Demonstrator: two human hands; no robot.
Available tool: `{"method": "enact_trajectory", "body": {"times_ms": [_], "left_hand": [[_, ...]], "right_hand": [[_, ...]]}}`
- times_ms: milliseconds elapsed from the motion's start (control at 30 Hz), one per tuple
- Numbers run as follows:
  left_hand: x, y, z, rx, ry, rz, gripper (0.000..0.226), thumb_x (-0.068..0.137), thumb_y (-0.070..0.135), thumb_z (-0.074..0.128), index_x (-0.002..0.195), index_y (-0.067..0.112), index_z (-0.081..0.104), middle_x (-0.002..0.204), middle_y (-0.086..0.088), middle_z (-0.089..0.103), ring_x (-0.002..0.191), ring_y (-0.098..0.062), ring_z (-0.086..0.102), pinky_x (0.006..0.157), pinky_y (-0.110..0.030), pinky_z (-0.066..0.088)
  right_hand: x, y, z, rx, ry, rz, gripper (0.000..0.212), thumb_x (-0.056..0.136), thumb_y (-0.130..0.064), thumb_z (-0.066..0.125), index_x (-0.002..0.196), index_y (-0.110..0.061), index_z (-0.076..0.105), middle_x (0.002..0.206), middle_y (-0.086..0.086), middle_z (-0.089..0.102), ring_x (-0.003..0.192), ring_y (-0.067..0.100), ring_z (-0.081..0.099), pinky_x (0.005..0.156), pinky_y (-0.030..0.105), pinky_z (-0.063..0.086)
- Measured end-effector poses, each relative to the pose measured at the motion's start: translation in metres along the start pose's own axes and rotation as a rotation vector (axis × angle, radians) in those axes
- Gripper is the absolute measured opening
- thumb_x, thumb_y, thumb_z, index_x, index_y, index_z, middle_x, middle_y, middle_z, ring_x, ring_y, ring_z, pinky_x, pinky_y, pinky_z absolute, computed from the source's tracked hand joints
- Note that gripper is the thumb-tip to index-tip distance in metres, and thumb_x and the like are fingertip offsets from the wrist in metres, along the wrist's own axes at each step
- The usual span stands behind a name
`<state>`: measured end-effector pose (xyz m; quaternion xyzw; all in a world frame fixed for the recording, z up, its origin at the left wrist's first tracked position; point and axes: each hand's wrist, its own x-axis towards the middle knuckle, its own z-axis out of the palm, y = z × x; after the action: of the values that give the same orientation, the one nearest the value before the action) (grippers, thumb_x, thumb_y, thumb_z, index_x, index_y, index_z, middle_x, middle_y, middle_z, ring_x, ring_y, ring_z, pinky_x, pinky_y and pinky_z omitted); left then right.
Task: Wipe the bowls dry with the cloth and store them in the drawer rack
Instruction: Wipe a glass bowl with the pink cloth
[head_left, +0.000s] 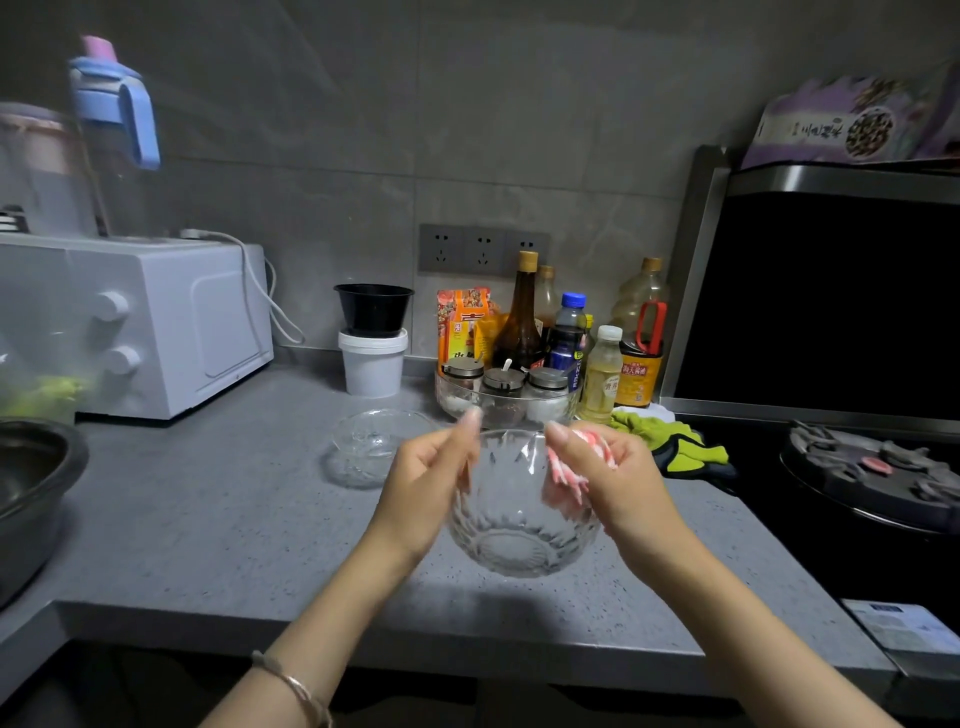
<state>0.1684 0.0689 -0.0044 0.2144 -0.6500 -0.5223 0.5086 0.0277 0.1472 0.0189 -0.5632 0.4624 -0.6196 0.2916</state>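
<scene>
The left hand (431, 483) pinches the left rim of a glass bowl (519, 525), thumb and fingers curled over the edge, most likely to steady it. The right hand (618, 478) grips a bunched pink-and-white cloth (569, 475) and presses it against the bowl's right wall at the rim, which fits the wiping step. The hands are apart, one on each side of the bowl. The bowl sits low over the grey counter (234, 519), near its front edge; I cannot tell whether its base touches. A second bowl (371, 447), also clear glass, stands on the counter just behind and to the left, probably waiting its turn or already done. No drawer rack is in view.

Further back are sauce bottles (566, 338) and lidded jars, a green oven glove (670, 441), a white oven (171, 332) and a stove (872, 467). The bottle labels carry Chinese writing too small to read, and the print on the bag above the stove is blurred.
</scene>
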Motion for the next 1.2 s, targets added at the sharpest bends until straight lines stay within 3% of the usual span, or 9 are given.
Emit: {"method": "enact_trajectory", "body": {"times_ms": [100, 167, 300, 433, 600, 767, 900, 1100, 1200], "left_hand": [[-0.004, 0.004, 0.003, 0.127, -0.063, 0.14, 0.064, 0.083, 0.057, 0.054, 0.06, -0.003, 0.047, 0.053, -0.008, 0.036, 0.052, -0.018, 0.037, 0.055, -0.025, 0.035], [-0.003, 0.002, 0.003, 0.091, -0.051, 0.142, 0.071, 0.081, 0.055, 0.059, 0.063, -0.012, 0.043, 0.055, -0.017, 0.032, 0.053, -0.024, 0.032, 0.056, -0.028, 0.034], [-0.014, 0.003, 0.007, -0.158, 0.087, -0.04, 0.071, 0.078, 0.052, 0.068, 0.079, -0.017, 0.053, 0.081, -0.044, 0.054, 0.068, -0.036, 0.055, 0.073, -0.044, 0.046], [-0.024, -0.006, 0.006, -0.376, 0.204, -0.221, 0.038, 0.079, 0.041, 0.061, 0.092, 0.006, 0.068, 0.094, -0.019, 0.072, 0.088, -0.032, 0.07, 0.081, -0.043, 0.057], [-0.033, -0.003, -0.002, -0.146, 0.216, -0.092, 0.054, 0.082, 0.052, 0.054, 0.077, 0.0, 0.065, 0.079, -0.023, 0.068, 0.075, -0.028, 0.067, 0.072, -0.034, 0.054], [-0.041, 0.002, -0.004, -0.064, 0.172, -0.007, 0.076, 0.067, 0.061, 0.07, 0.066, -0.008, 0.038, 0.063, -0.015, 0.04, 0.061, -0.027, 0.036, 0.062, -0.034, 0.038], [-0.054, 0.005, 0.004, -0.374, 0.273, -0.185, 0.063, 0.065, 0.046, 0.078, 0.086, -0.011, 0.059, 0.089, -0.029, 0.063, 0.078, -0.036, 0.06, 0.074, -0.05, 0.053], [-0.059, 0.001, 0.001, -0.454, 0.262, -0.231, 0.041, 0.079, 0.048, 0.055, 0.1, 0.016, 0.071, 0.1, -0.008, 0.074, 0.096, -0.021, 0.07, 0.085, -0.04, 0.051], [-0.054, 0.002, -0.005, -0.259, 0.167, -0.152, 0.059, 0.079, 0.056, 0.061, 0.094, 0.0, 0.067, 0.091, -0.021, 0.07, 0.089, -0.025, 0.068, 0.084, -0.035, 0.049]], "right_hand": [[0.002, 0.001, 0.001, -0.074, -0.043, -0.033, 0.036, 0.077, -0.034, 0.067, 0.064, -0.001, 0.058, 0.056, 0.011, 0.06, 0.047, 0.016, 0.057, 0.048, 0.023, 0.047], [0.001, 0.003, 0.004, -0.083, -0.062, -0.038, 0.043, 0.08, -0.036, 0.072, 0.066, 0.002, 0.057, 0.059, 0.016, 0.06, 0.05, 0.021, 0.058, 0.051, 0.026, 0.046], [0.001, 0.008, 0.005, -0.083, -0.063, -0.003, 0.036, 0.067, -0.053, 0.066, 0.061, -0.018, 0.062, 0.058, 0.007, 0.06, 0.054, 0.019, 0.058, 0.056, 0.026, 0.047], [-0.004, 0.02, 0.005, 0.049, -0.027, 0.115, 0.056, 0.053, -0.064, 0.072, 0.069, -0.012, 0.058, 0.058, 0.003, 0.061, 0.051, 0.017, 0.058, 0.058, 0.024, 0.049], [-0.007, 0.014, 0.009, 0.083, -0.013, 0.113, 0.042, 0.057, -0.055, 0.067, 0.06, -0.015, 0.056, 0.047, -0.004, 0.056, 0.042, 0.01, 0.051, 0.049, 0.018, 0.045], [-0.01, 0.008, 0.015, 0.036, -0.102, 0.051, 0.028, 0.073, -0.042, 0.067, 0.05, -0.025, 0.061, 0.05, -0.002, 0.06, 0.045, 0.011, 0.054, 0.05, 0.02, 0.044], [-0.013, 0.011, 0.017, 0.037, -0.09, 0.076, 0.041, 0.062, -0.054, 0.067, 0.066, -0.014, 0.063, 0.062, 0.006, 0.064, 0.054, 0.017, 0.059, 0.057, 0.021, 0.049], [-0.021, 0.026, 0.02, 0.184, 0.009, 0.202, 0.083, 0.041, -0.074, 0.076, 0.088, -0.007, 0.065, 0.077, 0.02, 0.064, 0.076, 0.031, 0.055, 0.078, 0.041, 0.04], [-0.019, 0.02, 0.013, 0.122, 0.011, 0.169, 0.057, 0.047, -0.069, 0.075, 0.069, -0.017, 0.066, 0.064, 0.011, 0.063, 0.063, 0.025, 0.053, 0.069, 0.036, 0.04]]}}
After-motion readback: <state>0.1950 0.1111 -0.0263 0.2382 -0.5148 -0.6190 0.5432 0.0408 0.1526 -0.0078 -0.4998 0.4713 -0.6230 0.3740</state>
